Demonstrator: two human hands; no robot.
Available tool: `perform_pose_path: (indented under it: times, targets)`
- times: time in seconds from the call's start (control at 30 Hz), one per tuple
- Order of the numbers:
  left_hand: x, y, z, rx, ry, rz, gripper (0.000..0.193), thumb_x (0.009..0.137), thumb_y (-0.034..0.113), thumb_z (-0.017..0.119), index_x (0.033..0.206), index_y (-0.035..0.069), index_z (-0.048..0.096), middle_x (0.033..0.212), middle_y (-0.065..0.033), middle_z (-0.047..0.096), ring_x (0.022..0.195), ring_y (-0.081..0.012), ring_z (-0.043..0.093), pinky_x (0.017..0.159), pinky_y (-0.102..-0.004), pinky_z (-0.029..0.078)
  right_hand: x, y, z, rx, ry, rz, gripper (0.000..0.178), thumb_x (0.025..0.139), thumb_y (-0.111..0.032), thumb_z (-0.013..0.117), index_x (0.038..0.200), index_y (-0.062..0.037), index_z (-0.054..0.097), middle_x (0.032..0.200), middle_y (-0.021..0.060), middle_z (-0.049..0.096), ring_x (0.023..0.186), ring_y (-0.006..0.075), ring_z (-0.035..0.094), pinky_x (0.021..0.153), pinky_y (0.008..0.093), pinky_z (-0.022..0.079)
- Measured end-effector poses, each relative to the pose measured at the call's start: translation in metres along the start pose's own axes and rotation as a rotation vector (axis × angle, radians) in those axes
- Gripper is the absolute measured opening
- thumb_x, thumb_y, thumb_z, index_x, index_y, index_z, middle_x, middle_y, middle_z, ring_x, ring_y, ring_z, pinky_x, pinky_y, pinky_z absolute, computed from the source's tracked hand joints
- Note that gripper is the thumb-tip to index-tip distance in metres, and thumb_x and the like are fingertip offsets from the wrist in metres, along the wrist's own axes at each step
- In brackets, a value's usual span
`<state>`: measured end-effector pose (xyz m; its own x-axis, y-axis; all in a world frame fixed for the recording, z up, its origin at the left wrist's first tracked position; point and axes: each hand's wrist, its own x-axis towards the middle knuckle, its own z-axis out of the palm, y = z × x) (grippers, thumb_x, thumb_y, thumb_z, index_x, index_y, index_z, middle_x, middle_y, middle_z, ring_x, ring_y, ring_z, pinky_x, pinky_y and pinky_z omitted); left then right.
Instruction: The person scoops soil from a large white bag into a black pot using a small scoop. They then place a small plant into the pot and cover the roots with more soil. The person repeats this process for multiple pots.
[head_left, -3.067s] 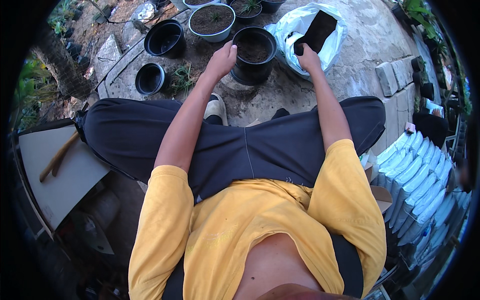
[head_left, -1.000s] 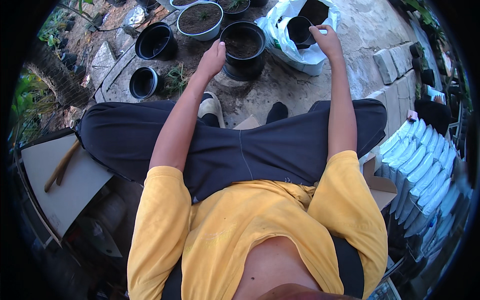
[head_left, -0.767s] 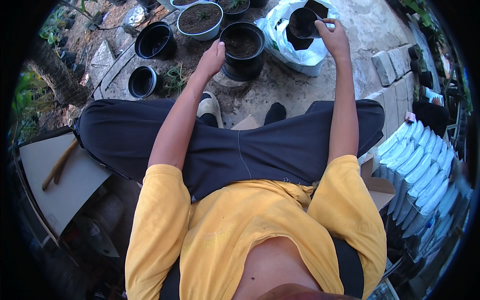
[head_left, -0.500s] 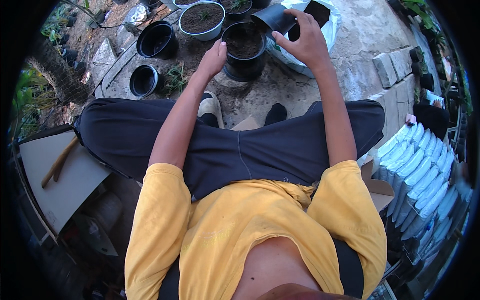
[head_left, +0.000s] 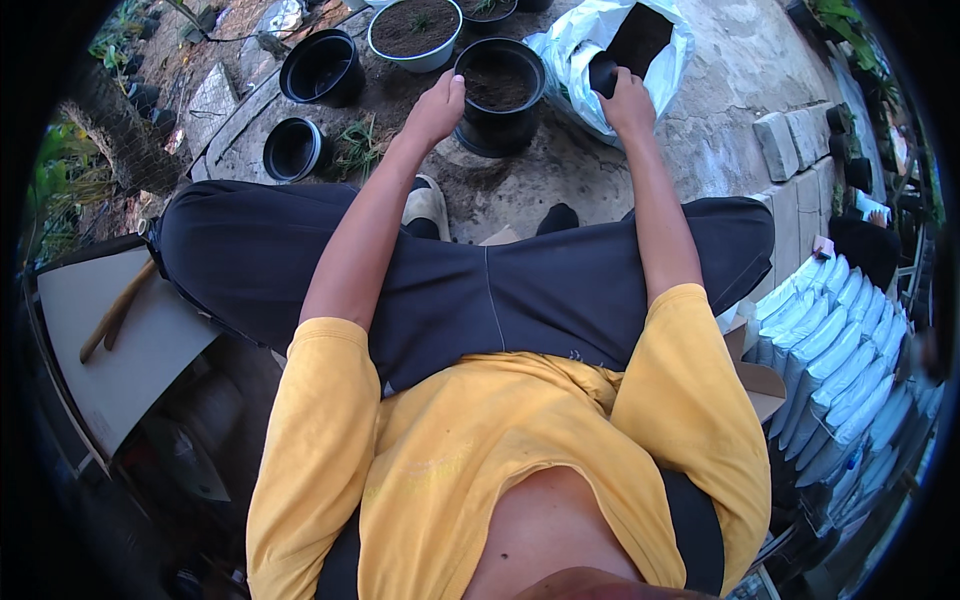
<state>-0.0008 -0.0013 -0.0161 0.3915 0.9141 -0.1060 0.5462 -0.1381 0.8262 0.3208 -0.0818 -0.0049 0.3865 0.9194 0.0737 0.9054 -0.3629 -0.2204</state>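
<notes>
Between the person's knees, in the head view, a black pot (head_left: pixel 498 95) partly filled with soil stands on stone paving (head_left: pixel 740 70). The left hand (head_left: pixel 437 103) rests against the pot's left rim, thumb on the lip and fingers curled loosely, steadying rather than clamping it. The right hand (head_left: pixel 627 100) is closed around a small dark scoop (head_left: pixel 603 74), held at the mouth of an open white soil bag (head_left: pixel 590 40) just right of the pot; whether the scoop carries soil cannot be told.

Spilling looks the likeliest trouble: the scoop has to cross the gap between bag and pot, and any tilt there would drop soil onto the paving. The bag's slack lip could also fold over the scoop. A push from the left hand might tip or slide the pot, which sits on a low soil-strewn mound.

Room is tight at the far side. A pale bowl (head_left: pixel 415 28) of soil touches or nearly touches the pot's upper left, and two empty pots (head_left: pixel 322 67) (head_left: pixel 293 149) sit further left, apart from it. The near side, toward the shoes, is open paving. Stone blocks (head_left: pixel 790 140) edge the right, well apart from the hands.
</notes>
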Motion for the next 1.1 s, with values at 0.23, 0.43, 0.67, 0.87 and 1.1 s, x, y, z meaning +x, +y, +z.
perform_pose_path:
  times: [0.23, 0.43, 0.67, 0.87, 1.1]
  targets:
    - [-0.005, 0.004, -0.006, 0.011, -0.030, -0.012, 0.048, 0.105, 0.039, 0.030, 0.131, 0.005, 0.051, 0.121, -0.0315, 0.061, 0.119, -0.0495, 0.054, 0.100, -0.0529, 0.042, 0.018, 0.005, 0.027, 0.042, -0.315, 0.028, 0.053, 0.088, -0.035, 0.070, 0.130, -0.0075, 0.053, 0.121, 0.0221, 0.066, 0.115, 0.0389, 0.062, 0.095, 0.0483, 0.051]
    - [-0.004, -0.002, -0.004, 0.022, -0.012, 0.021, 0.048, 0.105, 0.040, 0.029, 0.130, 0.005, 0.052, 0.121, -0.0317, 0.061, 0.118, -0.0498, 0.054, 0.099, -0.0537, 0.042, 0.030, 0.019, 0.027, 0.355, -0.207, 0.030, 0.057, 0.084, -0.041, 0.073, 0.127, -0.0054, 0.061, 0.122, 0.0225, 0.067, 0.113, 0.0367, 0.065, 0.097, 0.0430, 0.051]
    - [-0.002, -0.005, -0.002, -0.001, -0.014, -0.019, 0.050, 0.105, 0.041, 0.029, 0.133, 0.006, 0.050, 0.123, -0.0310, 0.061, 0.119, -0.0507, 0.053, 0.101, -0.0530, 0.042, 0.035, 0.028, -0.044, 0.505, -0.043, 0.217, 0.079, 0.076, -0.059, 0.073, 0.126, -0.0001, 0.062, 0.115, 0.0206, 0.071, 0.110, 0.0312, 0.068, 0.095, 0.0380, 0.052]
    - [0.001, 0.001, 0.002, -0.018, -0.058, -0.073, 0.051, 0.107, 0.039, 0.030, 0.137, 0.004, 0.051, 0.131, -0.0250, 0.060, 0.127, -0.0400, 0.054, 0.105, -0.0431, 0.040, 0.016, 0.013, -0.128, 0.507, 0.078, 0.202, 0.079, 0.076, -0.058, 0.073, 0.130, -0.0025, 0.058, 0.115, 0.0199, 0.069, 0.111, 0.0331, 0.065, 0.096, 0.0441, 0.049]
    - [-0.001, -0.005, 0.002, -0.002, 0.003, 0.016, 0.048, 0.105, 0.041, 0.029, 0.127, 0.005, 0.051, 0.123, -0.0313, 0.060, 0.119, -0.0499, 0.053, 0.100, -0.0529, 0.042, -0.031, -0.087, -0.130, 0.398, 0.209, -0.345, 0.070, 0.080, -0.050, 0.078, 0.131, -0.0068, 0.057, 0.118, 0.0169, 0.064, 0.109, 0.0306, 0.064, 0.092, 0.0418, 0.052]
